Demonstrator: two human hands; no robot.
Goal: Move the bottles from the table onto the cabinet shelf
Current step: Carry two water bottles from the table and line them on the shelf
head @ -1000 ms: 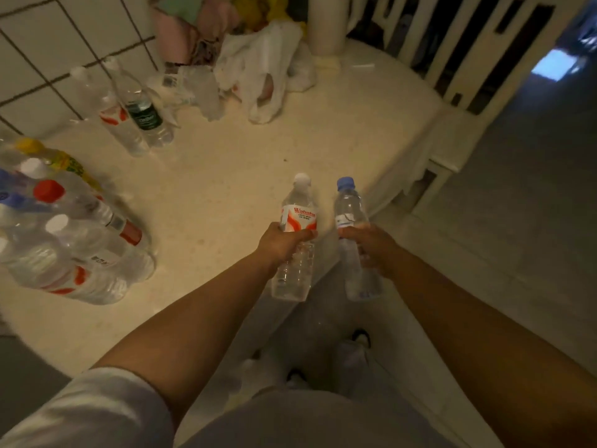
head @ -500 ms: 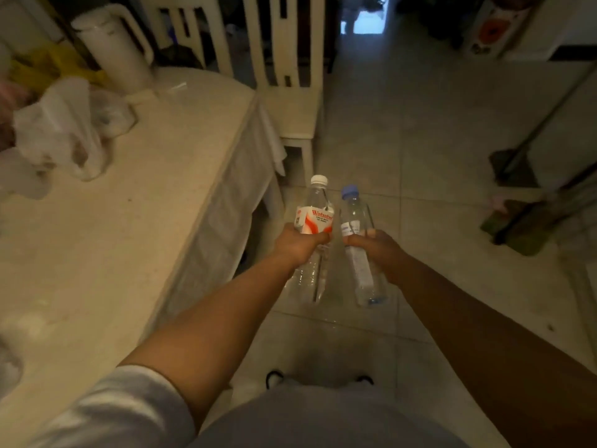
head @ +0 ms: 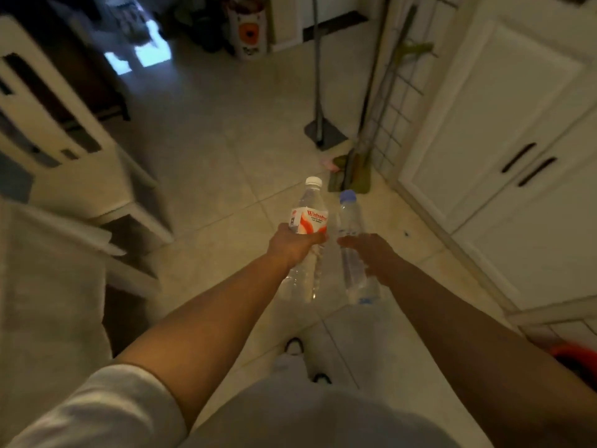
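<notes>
My left hand (head: 292, 244) grips a clear water bottle with a white cap and a red-and-white label (head: 308, 221) around its middle. Beside it, my right hand (head: 371, 253) grips a clear bottle with a blue cap (head: 350, 218). Both bottles are held upright over the tiled floor, close together and a little apart. A white cabinet (head: 504, 130) with closed doors and dark handles stands at the right. No open shelf shows in this view.
The table's corner (head: 48, 286) is at the lower left, with a white chair (head: 74, 150) behind it. A mop (head: 319, 92) and brooms (head: 358, 163) lean by the cabinet. A red object (head: 575, 357) sits low at the right. My feet (head: 303, 360) stand on the tiles.
My view has swung right, away from the table and toward the cabinet. Both hands still hold the same bottles in front of me.
</notes>
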